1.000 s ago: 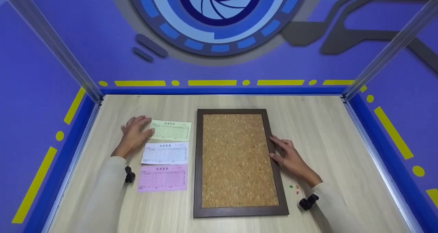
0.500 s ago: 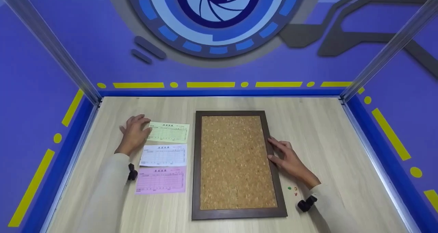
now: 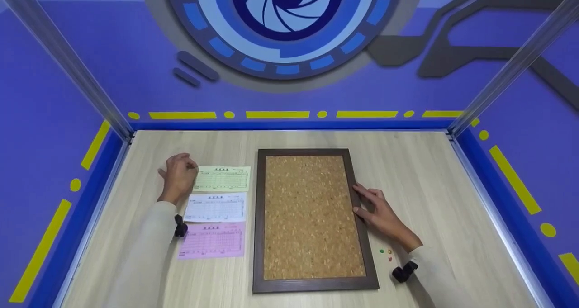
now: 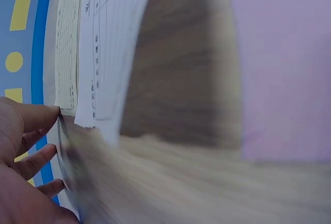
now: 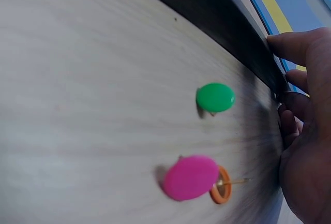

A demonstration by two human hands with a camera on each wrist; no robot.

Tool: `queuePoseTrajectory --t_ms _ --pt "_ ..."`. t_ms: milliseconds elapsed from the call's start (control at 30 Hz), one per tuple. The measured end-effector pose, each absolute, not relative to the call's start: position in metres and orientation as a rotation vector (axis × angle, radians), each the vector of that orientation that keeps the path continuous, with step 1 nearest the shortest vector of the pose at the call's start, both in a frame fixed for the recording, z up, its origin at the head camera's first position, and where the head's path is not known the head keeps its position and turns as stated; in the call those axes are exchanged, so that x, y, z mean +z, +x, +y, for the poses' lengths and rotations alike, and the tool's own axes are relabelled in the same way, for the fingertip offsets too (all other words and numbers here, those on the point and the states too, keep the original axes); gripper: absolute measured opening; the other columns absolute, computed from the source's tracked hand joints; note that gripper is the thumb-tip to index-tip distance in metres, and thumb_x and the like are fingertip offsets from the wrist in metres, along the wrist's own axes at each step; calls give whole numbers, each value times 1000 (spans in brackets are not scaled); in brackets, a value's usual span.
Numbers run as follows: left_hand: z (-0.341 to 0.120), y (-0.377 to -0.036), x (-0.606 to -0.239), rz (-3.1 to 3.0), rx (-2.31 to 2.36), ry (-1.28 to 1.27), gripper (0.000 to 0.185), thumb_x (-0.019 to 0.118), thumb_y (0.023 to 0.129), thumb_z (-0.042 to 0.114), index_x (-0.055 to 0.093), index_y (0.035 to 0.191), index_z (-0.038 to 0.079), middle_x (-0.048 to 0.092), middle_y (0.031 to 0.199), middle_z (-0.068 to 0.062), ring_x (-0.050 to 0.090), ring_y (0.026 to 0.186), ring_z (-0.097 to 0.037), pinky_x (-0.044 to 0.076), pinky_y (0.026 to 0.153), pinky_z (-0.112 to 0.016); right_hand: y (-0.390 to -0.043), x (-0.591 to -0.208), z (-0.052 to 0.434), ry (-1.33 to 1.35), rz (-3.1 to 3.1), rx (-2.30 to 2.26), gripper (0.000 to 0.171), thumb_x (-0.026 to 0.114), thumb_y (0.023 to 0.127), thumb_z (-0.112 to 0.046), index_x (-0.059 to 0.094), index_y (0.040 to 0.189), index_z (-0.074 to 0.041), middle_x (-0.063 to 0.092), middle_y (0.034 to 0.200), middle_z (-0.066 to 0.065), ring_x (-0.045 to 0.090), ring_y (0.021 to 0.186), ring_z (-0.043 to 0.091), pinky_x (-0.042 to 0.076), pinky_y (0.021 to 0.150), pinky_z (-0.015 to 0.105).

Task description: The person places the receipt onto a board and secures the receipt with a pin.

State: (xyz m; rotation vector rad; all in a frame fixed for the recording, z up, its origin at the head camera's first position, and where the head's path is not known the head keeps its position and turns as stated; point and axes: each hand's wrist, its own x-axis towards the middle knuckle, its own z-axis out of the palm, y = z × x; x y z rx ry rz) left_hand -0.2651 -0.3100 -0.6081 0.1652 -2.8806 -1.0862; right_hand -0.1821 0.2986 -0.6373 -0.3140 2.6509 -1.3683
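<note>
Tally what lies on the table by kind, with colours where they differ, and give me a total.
Paper slips: 3, namely the green slip, the white slip and the pink slip
Push pins: 3, namely the green pin, the pink pin and the orange pin
Cork board in a dark frame: 1
Total: 7
</note>
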Motion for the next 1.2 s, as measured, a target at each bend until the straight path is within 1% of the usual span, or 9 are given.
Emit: queuePoseTrajectory --t_ms 300,433,567,767,933,1000,1067,1133,1200 --pt "-305 -266 -607 -2847 -1022 192 22 59 102 3 76 109 -10 56 152 -30 34 153 -54 5 122 -85 -182 -637 297 -308 2627 -1400 72 77 106 -29 46 169 -15 47 159 15 38 143 27 31 126 61" --pt "-305 -264 -607 -2847 -1010 158 21 64 104 6 75 115 -8 55 151 -30 34 153 -53 7 122 -82 -181 -637 297 -284 2618 -1393 73 76 106 -31 45 170 -16 45 156 14 37 148 28 29 128 62" --pt "-304 -262 -607 -2872 -1010 135 19 69 105 7 73 118 -6 50 155 -30 31 154 -53 8 123 -80 -180 -636 296 -272 2633 -1375 72 77 106 -31 45 170 -17 45 159 14 38 146 28 29 127 64" --pt "-303 -261 -606 -2890 -1011 162 9 69 105 4 71 106 -4 48 156 -29 30 155 -52 9 125 -79 -180 -636 295 -293 2652 -1359 71 77 106 -27 46 169 -16 45 167 15 39 141 27 32 125 62" --pt "-302 -261 -604 -2885 -1019 194 9 66 105 3 71 100 -3 54 147 -26 37 149 -49 12 126 -76 -181 -636 295 -294 2637 -1376 71 77 106 -27 47 168 -16 42 170 15 38 143 26 32 125 61" --pt "-302 -261 -602 -2866 -1047 189 10 65 104 3 72 100 -3 60 138 -26 43 142 -47 18 125 -72 -182 -636 295 -296 2631 -1385 71 77 106 -27 47 169 -16 43 169 16 38 145 26 32 126 60" --pt "-302 -261 -600 -2833 -1084 177 11 66 104 3 74 100 -4 66 125 -24 54 131 -44 31 121 -65 -182 -636 295 -300 2626 -1391 71 77 106 -28 47 169 -16 43 168 16 38 145 27 32 126 60" --pt "-302 -262 -597 -2802 -1128 163 11 65 104 2 74 101 -4 70 113 -23 61 117 -41 43 110 -57 -182 -637 296 -301 2622 -1397 71 77 106 -27 47 169 -15 42 169 15 37 146 27 32 127 60" --pt "-302 -263 -594 -2781 -1152 147 11 65 104 2 75 102 -4 73 106 -21 66 104 -36 51 96 -49 -182 -637 297 -301 2622 -1397 71 77 106 -27 46 169 -15 42 168 16 37 147 28 31 127 61"
